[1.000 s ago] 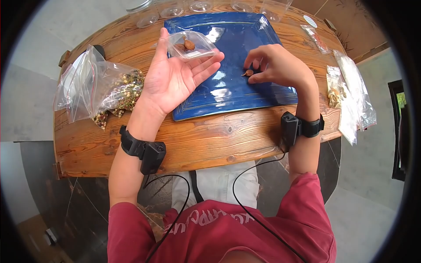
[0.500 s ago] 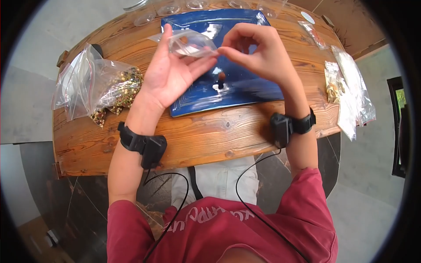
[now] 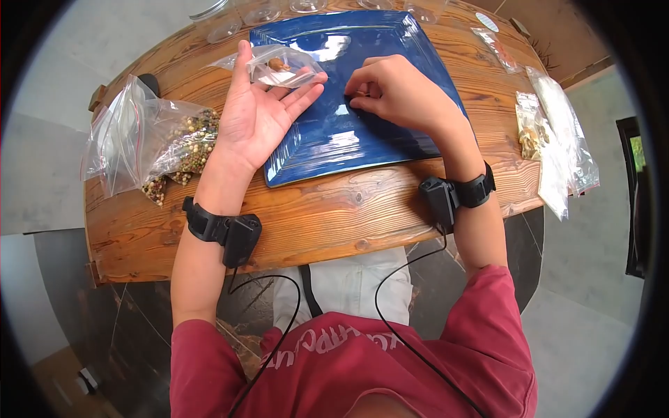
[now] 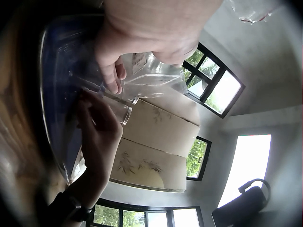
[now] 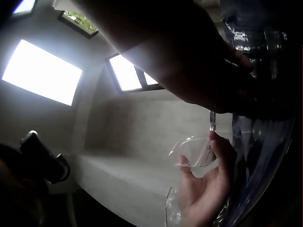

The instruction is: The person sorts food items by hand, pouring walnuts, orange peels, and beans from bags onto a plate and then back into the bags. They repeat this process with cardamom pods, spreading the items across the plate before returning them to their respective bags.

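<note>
- Clear, wrinkled plastic pouch (image 3: pixel 305 69), holding a brown, rounded piece (image 3: pixel 278 64), above the blue tray's (image 3: pixel 320 153) left side.
- Left hand (image 3: pixel 244 129): palm up, fingers extended, supporting the pouch.
- Right hand (image 3: pixel 411 95): fingers curled, pinching a small brown bit (image 3: pixel 361 94) over the glossy, square tray.
- Grainy wooden counter (image 3: pixel 313 216) beneath the tray.

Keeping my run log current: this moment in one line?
left hand: open, carrying clear bag, brown lump inside | right hand: pinching small brown piece | blue tray below

Indoors, kind unclear, wooden table (image 3: pixel 334 217), paned windows (image 4: pixel 213 78)
</note>
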Motion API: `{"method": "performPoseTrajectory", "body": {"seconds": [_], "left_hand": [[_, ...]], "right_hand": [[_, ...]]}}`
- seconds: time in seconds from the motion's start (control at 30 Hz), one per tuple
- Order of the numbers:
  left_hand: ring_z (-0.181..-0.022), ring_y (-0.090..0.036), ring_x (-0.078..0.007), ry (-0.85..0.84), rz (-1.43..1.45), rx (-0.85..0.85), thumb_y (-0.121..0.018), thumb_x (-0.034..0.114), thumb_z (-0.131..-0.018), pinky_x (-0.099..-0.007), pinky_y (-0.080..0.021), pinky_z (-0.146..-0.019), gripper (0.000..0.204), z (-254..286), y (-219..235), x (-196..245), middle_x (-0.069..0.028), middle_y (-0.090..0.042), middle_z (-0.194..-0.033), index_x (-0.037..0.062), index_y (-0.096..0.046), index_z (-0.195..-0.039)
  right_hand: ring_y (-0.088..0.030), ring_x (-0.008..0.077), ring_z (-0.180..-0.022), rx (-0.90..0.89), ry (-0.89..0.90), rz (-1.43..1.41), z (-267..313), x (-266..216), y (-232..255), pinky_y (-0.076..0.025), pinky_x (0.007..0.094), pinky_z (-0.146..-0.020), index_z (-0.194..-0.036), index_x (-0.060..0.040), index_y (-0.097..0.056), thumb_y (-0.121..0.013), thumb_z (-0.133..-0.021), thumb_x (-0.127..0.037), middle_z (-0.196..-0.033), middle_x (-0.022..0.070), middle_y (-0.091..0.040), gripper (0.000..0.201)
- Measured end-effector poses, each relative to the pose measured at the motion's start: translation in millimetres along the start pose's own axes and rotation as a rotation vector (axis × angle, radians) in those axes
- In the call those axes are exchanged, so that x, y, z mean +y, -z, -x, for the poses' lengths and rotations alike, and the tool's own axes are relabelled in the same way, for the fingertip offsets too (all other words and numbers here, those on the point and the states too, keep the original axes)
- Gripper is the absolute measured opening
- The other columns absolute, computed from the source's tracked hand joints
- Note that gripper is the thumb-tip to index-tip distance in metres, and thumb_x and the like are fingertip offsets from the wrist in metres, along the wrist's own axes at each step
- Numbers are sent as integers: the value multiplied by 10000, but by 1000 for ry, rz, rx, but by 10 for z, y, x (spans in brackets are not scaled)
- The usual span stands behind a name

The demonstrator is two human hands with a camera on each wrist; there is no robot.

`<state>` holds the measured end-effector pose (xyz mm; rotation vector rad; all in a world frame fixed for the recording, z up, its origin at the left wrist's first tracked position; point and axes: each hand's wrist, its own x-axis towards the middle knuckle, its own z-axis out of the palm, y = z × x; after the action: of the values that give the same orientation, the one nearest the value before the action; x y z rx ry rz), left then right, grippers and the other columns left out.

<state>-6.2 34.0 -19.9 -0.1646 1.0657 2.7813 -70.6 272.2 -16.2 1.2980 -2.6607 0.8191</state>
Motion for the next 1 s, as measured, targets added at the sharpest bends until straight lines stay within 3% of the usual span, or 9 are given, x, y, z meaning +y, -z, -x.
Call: {"method": "performPoseTrajectory", "body": {"seconds": [0.17,0.4,0.53,0.67,0.77,0.87,0.9,0.97,1.0], "left_hand": [[-1149,-665,-421,-8,-1,-4,-632,651,-941,-487,-581,-1024,800,12,-15,18,-246,-586,-1211,-46,-491,-1307],[-1130,-686,-286,116,4,-121,-464,673,-1013,-407,-572,-1031,742,83,-125,-166,-188,-665,-1175,-9,-553,-1292],[-1183,-670,-316,147,86,-127,-447,695,-1005,-425,-569,-1029,800,126,-180,-92,-234,-648,-1256,-33,-543,-1321],[-1241,-641,-345,171,61,-194,-372,801,-957,-441,-551,-1051,957,150,-216,-32,-282,-607,-1339,-52,-512,-1366],[-1211,-650,-367,229,-86,-155,-275,820,-965,-408,-604,-953,1040,232,-283,27,-282,-633,-1271,-102,-504,-1388],[-1008,-741,-289,208,-449,-365,-255,920,-882,-378,-640,-797,1115,187,-164,151,-225,-721,-1123,-72,-673,-1171],[-856,-754,-248,164,-453,-412,-442,803,-943,-320,-628,-629,898,206,-134,201,-193,-742,-995,-40,-729,-1063],[-821,-743,-220,12,-345,-586,-624,590,-957,-295,-614,-603,634,133,31,374,-178,-738,-988,-21,-728,-1089],[-814,-736,-206,-113,-370,-547,-692,482,-945,-284,-610,-609,522,126,94,362,-165,-737,-980,-14,-728,-1103]], "right_hand": [[-637,59,-712,276,78,-331,-47,-293,203,-440,209,-584,-896,-54,-746,-881,-794,-129,-826,1,-725,185],[-569,144,-638,590,332,-136,-102,-444,-21,-444,293,-544,-868,-87,-786,-906,-735,-159,-746,19,-615,192],[-566,201,-671,630,321,-133,-75,-499,70,-467,305,-582,-906,-127,-805,-895,-732,-170,-770,38,-568,201],[-671,232,-857,504,423,-8,-115,-519,189,-544,307,-691,-967,-109,-798,-855,-725,-99,-934,72,-661,249],[-709,217,-883,494,318,-185,-67,-383,163,-569,299,-714,-997,-78,-783,-815,-775,-29,-990,76,-718,230],[-710,128,-822,607,185,-319,-76,-343,305,-546,266,-683,-1014,-66,-770,-801,-852,-30,-963,47,-761,169],[-704,114,-836,627,146,-389,-61,-299,328,-545,264,-702,-1057,-55,-734,-801,-856,-28,-957,51,-757,214],[-704,114,-883,611,114,-551,-41,-232,376,-552,265,-756,-1148,-27,-654,-791,-876,-13,-962,71,-751,305],[-710,129,-917,572,117,-647,-33,-187,383,-561,268,-791,-1195,-11,-610,-779,-892,-1,-972,86,-750,347]]}}
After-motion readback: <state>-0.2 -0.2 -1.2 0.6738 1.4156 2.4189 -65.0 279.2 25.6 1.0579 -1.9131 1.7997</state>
